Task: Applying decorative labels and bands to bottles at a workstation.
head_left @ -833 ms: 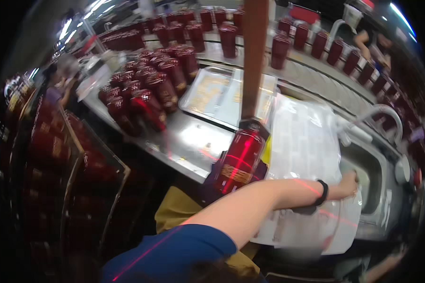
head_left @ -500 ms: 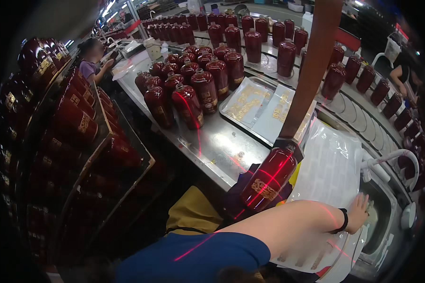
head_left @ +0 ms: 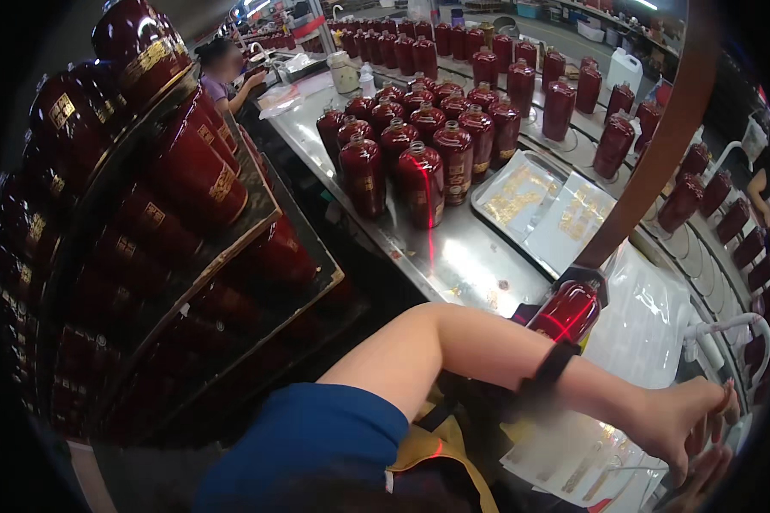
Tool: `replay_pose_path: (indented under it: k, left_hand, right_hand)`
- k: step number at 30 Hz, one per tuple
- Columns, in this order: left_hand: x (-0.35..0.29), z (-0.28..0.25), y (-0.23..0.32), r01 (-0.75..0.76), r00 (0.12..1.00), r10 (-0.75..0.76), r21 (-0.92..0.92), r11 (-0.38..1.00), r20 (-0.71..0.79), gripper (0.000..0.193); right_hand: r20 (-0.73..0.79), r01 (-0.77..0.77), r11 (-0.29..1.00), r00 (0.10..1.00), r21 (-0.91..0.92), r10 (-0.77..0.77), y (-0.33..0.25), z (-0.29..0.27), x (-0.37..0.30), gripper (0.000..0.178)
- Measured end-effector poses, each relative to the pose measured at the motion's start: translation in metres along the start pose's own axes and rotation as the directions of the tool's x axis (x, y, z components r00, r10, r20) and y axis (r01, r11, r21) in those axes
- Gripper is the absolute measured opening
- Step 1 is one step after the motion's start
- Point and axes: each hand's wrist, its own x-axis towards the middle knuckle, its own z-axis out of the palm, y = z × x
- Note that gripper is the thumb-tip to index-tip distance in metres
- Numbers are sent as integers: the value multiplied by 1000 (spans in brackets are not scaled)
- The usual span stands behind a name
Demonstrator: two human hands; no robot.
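My left arm, in a blue sleeve with a dark wristband, stretches across to the lower right. My left hand [head_left: 686,419] hangs at the sink's edge, fingers bent and apart, with nothing visible in it. Just below it, my right hand [head_left: 708,473] shows only in part; its fingers are dim and partly hidden. A glossy dark-red bottle [head_left: 571,309] lies tilted under a dark clamp at the foot of a brown strap [head_left: 659,154]. Red light lines cross the bottle, and my left forearm hides its lower part. Beside it spreads a translucent plastic sheet [head_left: 637,312].
Several red bottles [head_left: 422,184] stand on the metal table [head_left: 385,244], beside a tray [head_left: 486,208] of gold decals. Racks of red bottles [head_left: 201,171] rise on the left. A conveyor [head_left: 684,248] carries more behind. A white faucet [head_left: 736,321] stands right. A co-worker [head_left: 222,73] sits far left.
My view has swung left, so the bottles sit further right in it. My left hand has drawn up from the basin, its fingers now bent. My right hand has come into view beneath it.
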Motion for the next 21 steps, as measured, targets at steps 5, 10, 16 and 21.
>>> replay_pose_path:
  k: [5, 10, 16, 21]
  left_hand:
    - [-64, -12, 59, 165, 935, -156, 1, 986, -318, 39]
    - [-108, -31, 81, 204, 887, -206, -50, 978, -413, 24]
    - [-152, -37, 85, 196, 834, -176, -17, 980, -523, 23]
    - [-199, -67, 84, 282, 806, -258, -38, 959, -532, 50]
  right_hand:
    - [289, 49, 985, 952, 168, -97, -12, 40, -32, 16]
    - [523, -142, 979, 851, 147, 45, -22, 63, -53, 16]
    - [529, -327, 935, 822, 138, 210, -37, 91, -79, 13]
    - [519, -163, 985, 838, -56, 168, -35, 83, -88, 12]
